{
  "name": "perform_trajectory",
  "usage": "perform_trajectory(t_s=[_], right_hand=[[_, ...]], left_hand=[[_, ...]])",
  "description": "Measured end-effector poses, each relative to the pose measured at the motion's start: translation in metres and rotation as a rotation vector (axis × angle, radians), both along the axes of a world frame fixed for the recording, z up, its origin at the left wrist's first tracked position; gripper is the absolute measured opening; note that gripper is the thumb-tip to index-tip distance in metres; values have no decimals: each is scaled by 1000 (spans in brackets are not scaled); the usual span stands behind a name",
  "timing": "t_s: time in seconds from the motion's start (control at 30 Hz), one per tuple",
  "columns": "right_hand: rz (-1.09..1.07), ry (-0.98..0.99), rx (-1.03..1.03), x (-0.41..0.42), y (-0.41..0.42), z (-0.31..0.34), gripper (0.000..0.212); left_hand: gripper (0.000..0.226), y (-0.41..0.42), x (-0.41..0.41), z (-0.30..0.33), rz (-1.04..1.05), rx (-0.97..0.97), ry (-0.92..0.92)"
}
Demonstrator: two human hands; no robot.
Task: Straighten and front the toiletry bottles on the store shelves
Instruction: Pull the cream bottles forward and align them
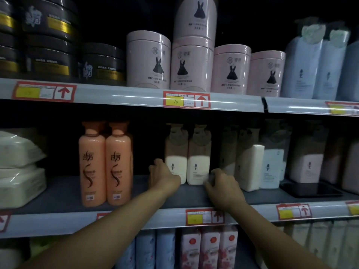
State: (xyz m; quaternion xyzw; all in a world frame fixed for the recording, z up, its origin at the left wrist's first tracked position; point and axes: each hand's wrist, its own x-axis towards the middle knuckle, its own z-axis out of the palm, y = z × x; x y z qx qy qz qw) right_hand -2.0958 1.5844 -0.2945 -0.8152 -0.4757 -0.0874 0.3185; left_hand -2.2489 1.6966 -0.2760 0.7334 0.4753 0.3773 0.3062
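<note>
While your left hand (pixel 162 176) grips the left cream bottle (pixel 175 162) and your right hand (pixel 220 184) curls round its twin (pixel 198 164), head view: pair between hands, set back; draw both forward evenly, labels out, to the shelf lip (pixel 136 218).

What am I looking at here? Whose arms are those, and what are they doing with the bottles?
This is one picture from a camera worn on a person's head, so you see what they see. There is no robot. The two arms are the person's own, reaching into a store shelf.

The left hand curls around the side of a white pump bottle. The right hand grips the bottom of its twin bottle beside it. Both bottles stand well back on the shelf.

To the left stand two orange bottles, nearer the front edge. Above are pink tubs and dark jars. The red and yellow stickers are price tags.
</note>
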Motion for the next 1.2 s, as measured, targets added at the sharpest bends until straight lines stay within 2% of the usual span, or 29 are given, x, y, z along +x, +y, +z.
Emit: perform_trajectory(t_s=[0.13,0.23,0.37,0.47,0.67,0.83,1.07,1.2], right_hand=[[-3,-46,38,-2,-25,-10,45],[17,-66,57,-1,-45,-17,43],[12,-59,106,2,-73,-24,36],[29,-70,132,2,-88,-30,31],[31,-67,270,8,-101,-36,26],[-62,-5,399,25,-99,-37,41],[-166,48,475,57,-80,-44,59],[-233,49,532,67,-63,-36,65]], left_hand=[[62,-21,-2,-7,28,134,107],[54,-34,-5,-13,55,211,97],[30,-47,-3,-19,-73,218,78],[25,-57,5,-19,-147,246,75],[25,-64,41,-21,-377,203,125],[43,-59,81,-14,-545,204,203],[62,-37,137,-11,-475,128,108],[57,-28,169,-13,-376,10,75]])
